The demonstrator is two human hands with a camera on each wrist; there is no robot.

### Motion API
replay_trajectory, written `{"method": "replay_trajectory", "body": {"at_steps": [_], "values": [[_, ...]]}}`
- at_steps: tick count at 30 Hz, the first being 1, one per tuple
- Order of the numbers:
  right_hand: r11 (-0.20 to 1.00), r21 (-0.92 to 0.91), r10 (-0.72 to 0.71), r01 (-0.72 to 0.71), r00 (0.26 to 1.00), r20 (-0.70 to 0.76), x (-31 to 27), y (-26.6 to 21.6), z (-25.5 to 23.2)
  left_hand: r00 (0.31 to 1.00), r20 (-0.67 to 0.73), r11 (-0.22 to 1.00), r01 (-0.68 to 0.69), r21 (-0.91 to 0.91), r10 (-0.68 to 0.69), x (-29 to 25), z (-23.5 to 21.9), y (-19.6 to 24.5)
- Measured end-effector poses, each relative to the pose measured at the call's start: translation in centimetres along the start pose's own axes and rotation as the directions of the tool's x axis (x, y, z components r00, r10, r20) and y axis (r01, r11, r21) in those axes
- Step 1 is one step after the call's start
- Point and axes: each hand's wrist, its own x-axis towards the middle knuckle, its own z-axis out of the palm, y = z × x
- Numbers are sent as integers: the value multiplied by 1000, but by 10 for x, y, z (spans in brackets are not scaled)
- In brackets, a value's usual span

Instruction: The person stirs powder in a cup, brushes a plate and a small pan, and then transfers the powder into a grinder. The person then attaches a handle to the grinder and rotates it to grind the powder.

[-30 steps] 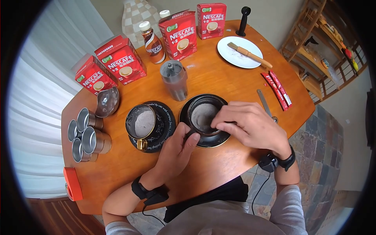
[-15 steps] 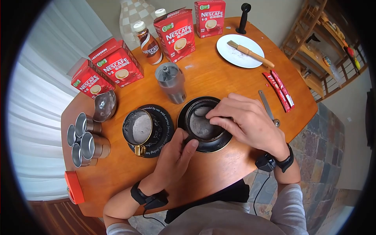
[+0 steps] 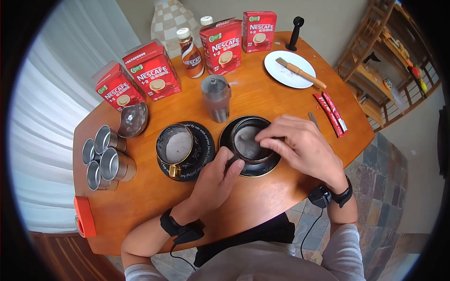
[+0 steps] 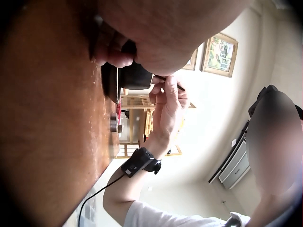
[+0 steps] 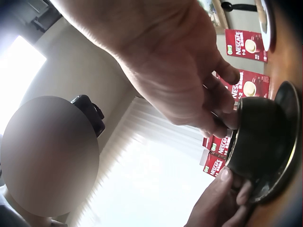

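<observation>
In the head view, a black cup (image 3: 253, 157) with greyish powder inside stands on a black saucer (image 3: 269, 169). My left hand (image 3: 216, 180) holds this cup at its handle side, thumb on top; the handle is mostly hidden by the fingers. Over the cup's right rim, my right hand (image 3: 302, 147) pinches a spoon, its slim dark handle (image 4: 181, 88) showing past the fingers in the left wrist view. The spoon's lower end is down in the cup. To the left, a second black cup (image 3: 174, 145) with a gold handle holds similar powder on its lettered saucer (image 3: 199, 154).
Behind the cups stands a grey grinder (image 3: 216, 100). Red Nescafe boxes (image 3: 220, 47) and a bottle (image 3: 191, 56) line the back. Metal cups (image 3: 110, 164) and a glass bowl (image 3: 133, 119) are at left. At right are a brush (image 3: 300, 71) on a white plate (image 3: 276, 75) and red sachets (image 3: 333, 114).
My right hand has moved the spoon about inside the cup, its bowl showing near the far side half a second ago. The left hand keeps its hold on the cup.
</observation>
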Motion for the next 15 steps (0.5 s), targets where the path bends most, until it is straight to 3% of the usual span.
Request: {"method": "replay_trajectory", "body": {"at_steps": [6,9,12,15], "values": [[989,32,144,-141,983,-110,0,-6,4,1000,-15,1000,-8,21,9,-1,0,0],[987,-150,33,-58,986,-163,-6,-8,5,1000,-5,999,6,45,-6,0,0,2],[986,-160,37,-57,992,-124,-8,-18,4,1000,-11,999,-4,52,5,0,0,0],[984,-176,-65,18,962,-264,-2,-16,13,1000,-9,997,-17,81,18,1,1,-2]]}}
